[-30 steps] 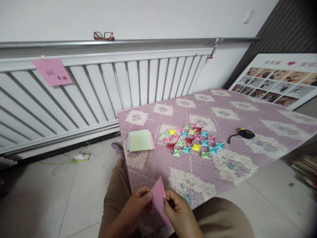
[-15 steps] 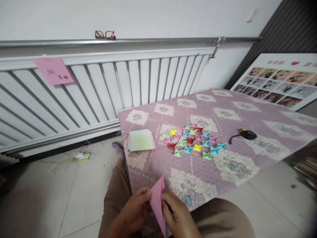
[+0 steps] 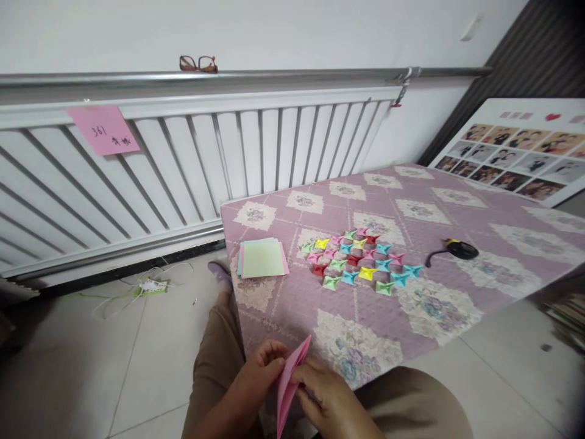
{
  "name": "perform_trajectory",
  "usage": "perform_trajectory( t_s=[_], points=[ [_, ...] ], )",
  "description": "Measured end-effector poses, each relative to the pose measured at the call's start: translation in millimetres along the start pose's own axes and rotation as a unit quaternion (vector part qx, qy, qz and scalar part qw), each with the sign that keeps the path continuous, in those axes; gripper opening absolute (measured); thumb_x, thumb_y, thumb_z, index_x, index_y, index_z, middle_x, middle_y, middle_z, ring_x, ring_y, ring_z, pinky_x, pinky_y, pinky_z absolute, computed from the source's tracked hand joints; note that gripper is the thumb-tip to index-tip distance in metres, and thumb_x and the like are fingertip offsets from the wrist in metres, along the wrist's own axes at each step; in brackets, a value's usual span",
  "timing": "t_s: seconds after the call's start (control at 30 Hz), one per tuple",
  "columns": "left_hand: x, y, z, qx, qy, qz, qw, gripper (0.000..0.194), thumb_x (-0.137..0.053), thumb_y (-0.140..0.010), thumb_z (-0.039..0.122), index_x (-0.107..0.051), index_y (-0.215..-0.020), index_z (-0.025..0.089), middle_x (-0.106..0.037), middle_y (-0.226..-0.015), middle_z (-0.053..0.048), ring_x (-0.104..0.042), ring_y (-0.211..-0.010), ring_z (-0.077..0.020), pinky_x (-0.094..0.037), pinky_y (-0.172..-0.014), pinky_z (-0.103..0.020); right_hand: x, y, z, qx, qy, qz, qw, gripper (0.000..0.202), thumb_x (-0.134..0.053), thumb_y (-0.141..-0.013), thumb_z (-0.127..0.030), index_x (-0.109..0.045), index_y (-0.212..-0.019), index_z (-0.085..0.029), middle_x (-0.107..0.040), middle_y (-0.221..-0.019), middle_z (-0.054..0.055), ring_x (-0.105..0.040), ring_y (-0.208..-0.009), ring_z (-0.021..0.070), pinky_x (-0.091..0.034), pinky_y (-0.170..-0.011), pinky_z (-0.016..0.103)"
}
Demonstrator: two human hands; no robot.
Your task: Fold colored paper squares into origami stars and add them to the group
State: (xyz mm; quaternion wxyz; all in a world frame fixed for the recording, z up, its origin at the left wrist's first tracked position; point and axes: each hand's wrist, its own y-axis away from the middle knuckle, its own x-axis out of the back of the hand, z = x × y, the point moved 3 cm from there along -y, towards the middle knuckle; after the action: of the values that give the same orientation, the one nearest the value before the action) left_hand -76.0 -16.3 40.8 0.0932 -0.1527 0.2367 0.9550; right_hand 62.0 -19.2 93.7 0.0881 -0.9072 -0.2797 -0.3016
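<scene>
A folded sheet of pink origami paper (image 3: 287, 385) is held between my two hands at the table's near edge, its pointed tip upward and its layers parted a little. My left hand (image 3: 258, 379) pinches it from the left, thumb against the paper. On the other side my right hand (image 3: 326, 393) grips it, with some fingertips hidden behind or inside the fold. Beyond them lies a stack of coloured paper squares (image 3: 262, 259), pale green on top. To its right, several small folded paper pieces (image 3: 354, 260) in pink, green, blue, yellow and red are laid out in rows.
The table (image 3: 278, 311) wears a purple flowered cloth. A black tape-measure-like object (image 3: 461, 249) lies at its right. Behind stands a white radiator (image 3: 269, 143) with a pink note (image 3: 104, 130); glasses (image 3: 198, 63) rest on the pipe above. A power strip (image 3: 153, 286) with cables lies on the floor.
The pink paper has turned in my hands, its tip now leaning right and slightly lower, showing more of its layered edge. The view has shifted slightly.
</scene>
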Motion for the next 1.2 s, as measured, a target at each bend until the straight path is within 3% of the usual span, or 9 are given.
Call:
perform_trajectory(
  t_s=[0.23,0.43,0.53,0.67,0.8,0.93,1.1,1.2],
  points=[
    [4.6,8,13,-0.117,-0.229,0.020,0.966,0.022,-0.050,-0.079,0.018,-0.060,-0.099,0.018,-0.064,-0.093,-0.003,-0.058,-0.087,-0.0179,-0.045,-0.079,-0.030,2,1,1,0.012,0.008,-0.002,1.000,0.023,-0.047,-0.074,-0.004,-0.059,-0.082,-0.022,-0.064,-0.095,0.003,-0.059,-0.089,0.0148,-0.043,-0.079,0.024],
    [-8.9,24,41,-0.261,-0.394,-0.086,0.877,0.038,-0.043,-0.084,0.009,-0.055,-0.118,0.022,-0.063,-0.108,-0.005,-0.057,-0.097,-0.0184,-0.044,-0.088,-0.031,6,3,-2,0.018,0.013,-0.020,1.000,0.019,-0.048,-0.077,-0.006,-0.057,-0.082,-0.022,-0.065,-0.096,0.002,-0.059,-0.091,0.0147,-0.043,-0.081,0.024],
    [-15.0,24,47,-0.265,-0.466,-0.125,0.835,0.031,-0.046,-0.088,0.016,-0.057,-0.117,0.019,-0.064,-0.101,-0.007,-0.060,-0.089,-0.0190,-0.047,-0.080,-0.028,9,5,-7,0.009,0.022,-0.025,0.999,0.020,-0.048,-0.078,-0.007,-0.058,-0.087,-0.022,-0.064,-0.099,0.003,-0.059,-0.094,0.0154,-0.043,-0.083,0.025],
    [-16.7,20,48,-0.239,-0.562,-0.148,0.778,0.035,-0.052,-0.087,0.022,-0.054,-0.123,0.022,-0.064,-0.101,-0.007,-0.060,-0.085,-0.0193,-0.047,-0.075,-0.027,12,8,-11,0.005,0.033,-0.042,0.999,0.025,-0.046,-0.079,-0.008,-0.059,-0.094,-0.023,-0.064,-0.106,0.004,-0.058,-0.100,0.0159,-0.042,-0.089,0.026],
    [-17.6,19,57,-0.231,-0.585,-0.164,0.760,0.023,-0.047,-0.090,0.022,-0.060,-0.109,0.023,-0.064,-0.098,-0.004,-0.059,-0.083,-0.0169,-0.045,-0.074,-0.024,14,7,-12,-0.003,0.061,-0.062,0.996,0.021,-0.045,-0.080,-0.010,-0.059,-0.091,-0.021,-0.064,-0.105,0.006,-0.058,-0.101,0.0182,-0.043,-0.089,0.029],
    [-19.8,22,68,-0.266,-0.599,-0.182,0.733,0.013,-0.048,-0.088,0.020,-0.061,-0.089,0.020,-0.063,-0.091,-0.003,-0.057,-0.076,-0.0158,-0.042,-0.066,-0.023,17,8,-13,0.006,0.071,-0.066,0.995,0.018,-0.044,-0.081,-0.011,-0.058,-0.087,-0.021,-0.064,-0.100,0.006,-0.059,-0.095,0.0180,-0.045,-0.085,0.028],
    [-17.4,23,72,-0.298,-0.634,-0.193,0.687,0.010,-0.051,-0.088,0.023,-0.060,-0.086,0.022,-0.061,-0.085,-0.001,-0.053,-0.069,-0.0150,-0.035,-0.057,-0.023,20,12,-12,0.017,0.078,-0.054,0.995,0.017,-0.043,-0.084,-0.013,-0.057,-0.086,-0.021,-0.063,-0.094,0.005,-0.059,-0.088,0.0167,-0.045,-0.080,0.027],
    [-14.3,24,72,-0.283,-0.642,-0.203,0.682,0.008,-0.052,-0.086,0.020,-0.060,-0.084,0.023,-0.061,-0.083,0.000,-0.052,-0.068,-0.0145,-0.034,-0.057,-0.023,21,14,-10,0.022,0.076,-0.050,0.996,0.016,-0.044,-0.085,-0.014,-0.057,-0.086,-0.022,-0.063,-0.091,0.004,-0.059,-0.084,0.0157,-0.044,-0.076,0.025]
  ],
)
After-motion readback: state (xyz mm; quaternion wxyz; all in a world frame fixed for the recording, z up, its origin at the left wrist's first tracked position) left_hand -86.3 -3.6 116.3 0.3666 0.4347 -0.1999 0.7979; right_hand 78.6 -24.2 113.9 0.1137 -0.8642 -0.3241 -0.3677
